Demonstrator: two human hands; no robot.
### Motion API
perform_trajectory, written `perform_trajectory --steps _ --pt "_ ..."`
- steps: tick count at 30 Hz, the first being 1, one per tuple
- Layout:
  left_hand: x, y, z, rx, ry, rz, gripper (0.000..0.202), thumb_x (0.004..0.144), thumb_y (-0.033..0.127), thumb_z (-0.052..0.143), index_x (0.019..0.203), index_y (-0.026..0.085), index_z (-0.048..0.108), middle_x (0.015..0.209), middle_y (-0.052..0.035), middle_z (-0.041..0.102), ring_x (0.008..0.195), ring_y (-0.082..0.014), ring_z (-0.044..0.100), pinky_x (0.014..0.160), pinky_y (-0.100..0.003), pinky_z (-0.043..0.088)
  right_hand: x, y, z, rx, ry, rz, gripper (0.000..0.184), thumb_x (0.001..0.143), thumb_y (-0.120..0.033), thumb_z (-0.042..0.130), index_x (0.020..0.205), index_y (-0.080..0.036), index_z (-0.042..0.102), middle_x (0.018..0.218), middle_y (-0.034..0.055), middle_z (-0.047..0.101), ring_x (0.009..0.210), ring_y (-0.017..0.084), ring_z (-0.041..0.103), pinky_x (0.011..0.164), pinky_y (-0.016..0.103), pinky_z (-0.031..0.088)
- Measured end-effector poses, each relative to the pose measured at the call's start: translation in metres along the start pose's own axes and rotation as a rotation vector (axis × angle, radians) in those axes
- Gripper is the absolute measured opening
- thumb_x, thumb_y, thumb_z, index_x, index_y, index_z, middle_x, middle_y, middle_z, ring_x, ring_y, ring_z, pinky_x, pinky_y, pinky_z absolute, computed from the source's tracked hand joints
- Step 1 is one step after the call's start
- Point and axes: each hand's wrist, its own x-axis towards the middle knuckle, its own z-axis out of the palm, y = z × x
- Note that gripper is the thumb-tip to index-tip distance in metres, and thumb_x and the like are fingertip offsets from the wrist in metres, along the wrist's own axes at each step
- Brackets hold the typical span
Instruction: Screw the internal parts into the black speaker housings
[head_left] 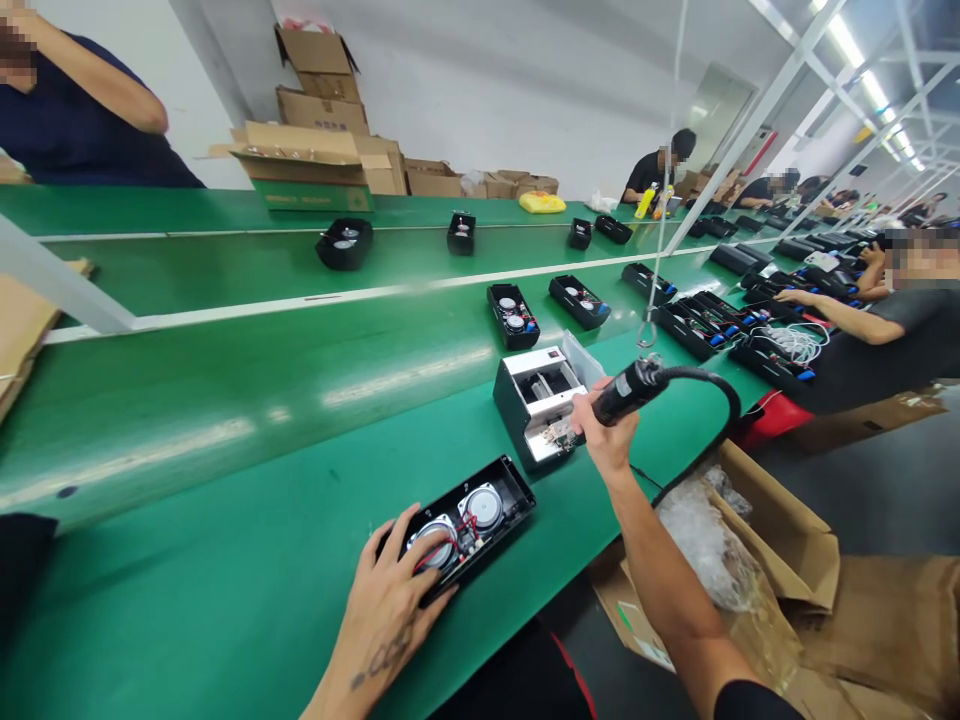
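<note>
An open black speaker housing [501,500] with two round silver drivers and red wires lies on the green bench [247,590] in front of me. My left hand [394,590] rests on its near end with fingers spread over one driver. My right hand [600,432] is closed round a black electric screwdriver [634,388] that hangs from a cord and has a thick black cable. The screwdriver's tip is at a white-and-black screw feeder box [534,403] just beyond the housing.
A green conveyor belt [225,380] carries more black housings [513,315] away to the right, where other people work. Cardboard boxes [315,150] stand at the far side. An open carton with plastic bags [750,560] sits on the floor to my right.
</note>
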Motion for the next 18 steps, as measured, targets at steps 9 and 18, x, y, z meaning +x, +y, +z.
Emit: perform_trajectory --steps 9,18 --pt "0.0 0.005 -0.003 0.001 -0.051 -0.032 0.012 0.086 0.033 0.087 0.079 0.028 0.079 0.123 0.0001 0.081 0.148 -0.0379 0.054 0.121 -0.056 0.039 -0.053 -0.023 0.003 0.264 -0.454 0.319 0.038 0.089 -0.039 0.086 0.108 -0.027 0.057 0.055 -0.0136 0.055 0.037 0.01 0.046 0.041 0.024 0.042" --pt "0.0 0.013 -0.007 0.028 -0.096 -0.056 0.012 0.086 0.041 0.09 0.094 0.032 0.085 0.129 -0.0016 0.079 0.15 -0.038 0.052 0.123 -0.059 0.04 -0.136 -0.044 0.069 0.621 -0.545 0.123 0.034 0.104 -0.029 0.074 0.129 -0.034 0.052 0.065 -0.0124 0.054 0.039 0.009 0.045 0.042 0.022 0.043"
